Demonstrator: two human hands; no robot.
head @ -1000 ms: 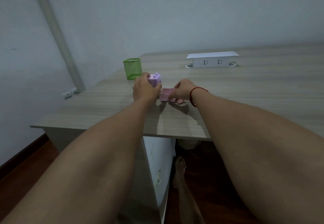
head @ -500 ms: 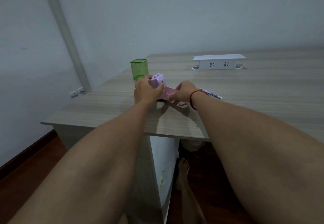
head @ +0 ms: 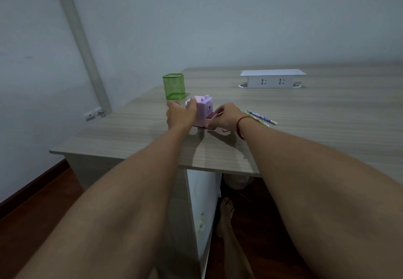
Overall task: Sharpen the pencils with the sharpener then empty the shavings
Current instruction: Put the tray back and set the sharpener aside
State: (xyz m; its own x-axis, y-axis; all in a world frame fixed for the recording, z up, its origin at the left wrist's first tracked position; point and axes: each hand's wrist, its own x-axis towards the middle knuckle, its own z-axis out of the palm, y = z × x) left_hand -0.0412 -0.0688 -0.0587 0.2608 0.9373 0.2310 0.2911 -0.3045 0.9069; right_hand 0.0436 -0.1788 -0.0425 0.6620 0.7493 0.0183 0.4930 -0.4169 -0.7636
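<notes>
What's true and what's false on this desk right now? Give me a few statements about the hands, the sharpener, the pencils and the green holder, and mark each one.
1. The left hand grips the pink sharpener. True.
2. The pencils stand in the green mesh holder. False: they lie flat on the table, just right of the right hand.
3. The right hand holds the sharpener's drawer, which sticks partly out of the body. True.
4. The green mesh holder lies tipped on its side. False: it stands upright behind the left hand.
</notes>
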